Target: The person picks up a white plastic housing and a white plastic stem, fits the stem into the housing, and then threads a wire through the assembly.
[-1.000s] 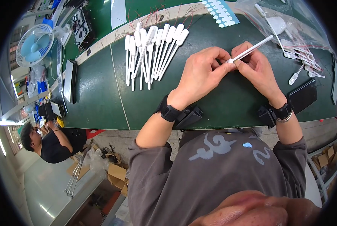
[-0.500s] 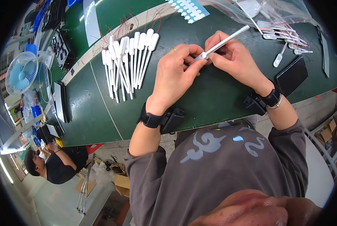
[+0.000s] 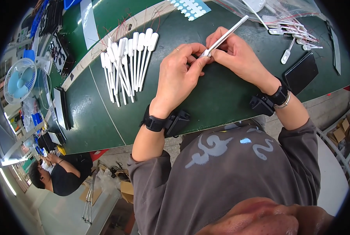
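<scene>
Between my two hands, above the green tabletop, is a white plastic stick with a wider, flat head (image 3: pixel 228 34). Its thin shaft slants up and to the right, past the fingers. My left hand (image 3: pixel 180 72) pinches the head end, which the fingertips mostly cover. My right hand (image 3: pixel 237 56) is closed around the stick where shaft and head meet. To the left lies a fanned bunch of similar white sticks (image 3: pixel 130 58), heads away from me, with thin red wires beyond them.
A sheet of white round stickers (image 3: pixel 190 8) lies at the far edge. At right are a clear plastic bag (image 3: pixel 288 9), more wired white pieces (image 3: pixel 290 33) and a black flat case (image 3: pixel 301 72). A fan (image 3: pixel 20 80) and a seated person (image 3: pixel 63 174) are at left.
The stick has tilted a little steeper and its free end has shifted left in view. Both hands keep their hold on it. The whole scene has slid slightly left.
</scene>
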`<state>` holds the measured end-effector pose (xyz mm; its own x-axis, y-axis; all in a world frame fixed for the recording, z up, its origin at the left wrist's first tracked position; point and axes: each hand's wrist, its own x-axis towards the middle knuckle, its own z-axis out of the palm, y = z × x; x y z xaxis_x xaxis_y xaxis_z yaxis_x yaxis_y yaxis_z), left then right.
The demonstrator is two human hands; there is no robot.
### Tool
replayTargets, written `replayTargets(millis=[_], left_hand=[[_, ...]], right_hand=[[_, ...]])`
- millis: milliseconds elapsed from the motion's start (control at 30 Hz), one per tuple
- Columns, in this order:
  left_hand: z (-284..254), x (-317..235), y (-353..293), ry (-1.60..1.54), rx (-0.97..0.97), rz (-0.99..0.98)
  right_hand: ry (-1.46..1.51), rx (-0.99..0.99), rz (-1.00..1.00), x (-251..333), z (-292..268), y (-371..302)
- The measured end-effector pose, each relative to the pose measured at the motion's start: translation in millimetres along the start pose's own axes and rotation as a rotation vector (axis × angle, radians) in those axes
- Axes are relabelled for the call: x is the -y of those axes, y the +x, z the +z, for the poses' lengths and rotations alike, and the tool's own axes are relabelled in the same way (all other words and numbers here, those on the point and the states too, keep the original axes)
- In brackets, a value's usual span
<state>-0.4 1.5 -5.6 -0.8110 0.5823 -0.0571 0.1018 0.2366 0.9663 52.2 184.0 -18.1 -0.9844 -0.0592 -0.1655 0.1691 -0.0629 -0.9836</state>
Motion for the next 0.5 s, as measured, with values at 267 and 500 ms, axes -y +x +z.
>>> replayTargets(millis=[267,500], left_hand=[[0.2,-5.8,-4.2,0.458,-0.095,0.256],[1.3,-1.1,-7.0,0.64,-0.151,0.426]], right_hand=[[0.109,0.053,0.051,0.4,-4.4,1.0],[0.185,0.114,0.099,3.9,-7.0,2.0]])
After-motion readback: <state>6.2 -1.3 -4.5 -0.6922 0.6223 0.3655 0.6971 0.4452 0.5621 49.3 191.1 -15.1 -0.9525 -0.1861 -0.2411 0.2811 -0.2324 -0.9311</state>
